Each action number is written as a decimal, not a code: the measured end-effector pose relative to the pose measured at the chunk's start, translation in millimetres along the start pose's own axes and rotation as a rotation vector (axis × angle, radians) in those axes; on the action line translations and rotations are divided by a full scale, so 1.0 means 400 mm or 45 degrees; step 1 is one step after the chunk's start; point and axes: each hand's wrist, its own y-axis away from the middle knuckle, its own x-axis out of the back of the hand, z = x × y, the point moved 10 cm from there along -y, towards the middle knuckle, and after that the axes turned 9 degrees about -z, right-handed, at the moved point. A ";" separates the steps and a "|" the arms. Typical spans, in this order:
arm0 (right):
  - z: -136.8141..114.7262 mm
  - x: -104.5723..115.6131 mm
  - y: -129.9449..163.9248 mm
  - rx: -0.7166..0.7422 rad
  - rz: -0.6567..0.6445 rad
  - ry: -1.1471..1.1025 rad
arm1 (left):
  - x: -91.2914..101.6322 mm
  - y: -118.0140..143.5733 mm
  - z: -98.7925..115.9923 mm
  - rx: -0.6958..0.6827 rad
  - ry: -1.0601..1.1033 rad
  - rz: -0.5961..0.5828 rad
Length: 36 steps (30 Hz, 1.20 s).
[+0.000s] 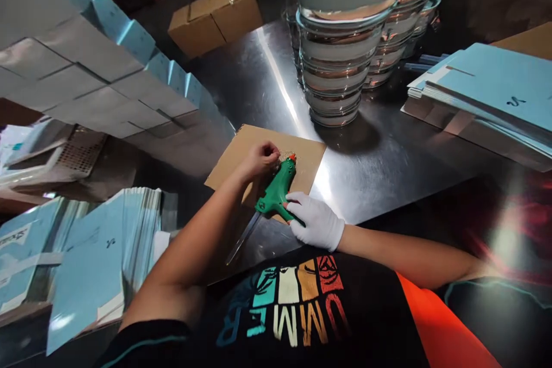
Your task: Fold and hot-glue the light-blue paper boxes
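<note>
In a white glove, my right hand (317, 221) is wrapped round the handle of a green hot glue gun (278, 187). A clear glue stick (244, 238) sticks out of the gun's back end. The orange-red nozzle (292, 157) points away from me, over a flat piece of brown cardboard (230, 155). Bare and with its fingers curled together, my left hand (262, 160) is close beside the nozzle, above the cardboard. Whatever its fingertips hold, if anything, is too small to make out. A patch of residue (287, 154) shows on the cardboard by the nozzle.
Stacked glass bowls (334, 63) stand on the shiny metal table (375, 167). Light-blue flat cartons (504, 86) are piled at the right. White and blue boxes (107, 75) form a wall at the left, above more folded cartons (95, 259). A brown carton (215, 17) lies beyond.
</note>
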 end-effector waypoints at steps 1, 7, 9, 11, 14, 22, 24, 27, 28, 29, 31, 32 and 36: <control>0.003 -0.001 0.001 -0.005 -0.003 -0.008 | 0.007 0.003 -0.018 0.011 0.127 0.004; 0.013 0.002 0.005 -0.009 -0.015 -0.042 | 0.018 0.030 -0.096 0.038 0.670 -0.001; 0.015 0.007 0.006 0.000 0.000 -0.049 | 0.017 0.037 -0.108 0.032 0.751 -0.002; 0.015 0.012 0.008 0.014 0.015 -0.049 | 0.019 0.039 -0.116 0.038 0.775 0.001; 0.015 0.018 0.011 0.024 0.025 -0.052 | 0.032 0.029 -0.126 0.048 0.712 0.025; 0.012 0.029 0.013 -0.011 0.034 -0.043 | 0.113 -0.038 -0.109 -0.023 -0.047 0.308; 0.013 0.029 0.014 -0.019 0.033 -0.047 | 0.110 -0.058 -0.092 -0.053 -0.313 0.319; 0.018 0.027 0.014 -0.026 0.017 -0.073 | 0.083 -0.088 -0.085 -0.059 -0.648 0.230; 0.020 0.025 0.014 -0.032 0.008 -0.079 | 0.072 -0.095 -0.085 -0.060 -0.738 0.185; 0.021 0.024 0.014 -0.041 0.002 -0.081 | 0.062 -0.101 -0.084 -0.064 -0.818 0.139; 0.024 0.022 0.016 -0.073 0.004 -0.079 | 0.041 -0.103 -0.075 -0.081 -0.945 0.051; 0.023 0.021 0.018 -0.083 0.010 -0.077 | 0.030 -0.099 -0.067 -0.093 -0.994 0.016; 0.030 -0.003 0.024 -0.126 -0.004 -0.026 | -0.020 -0.055 -0.033 -0.184 -1.128 -0.055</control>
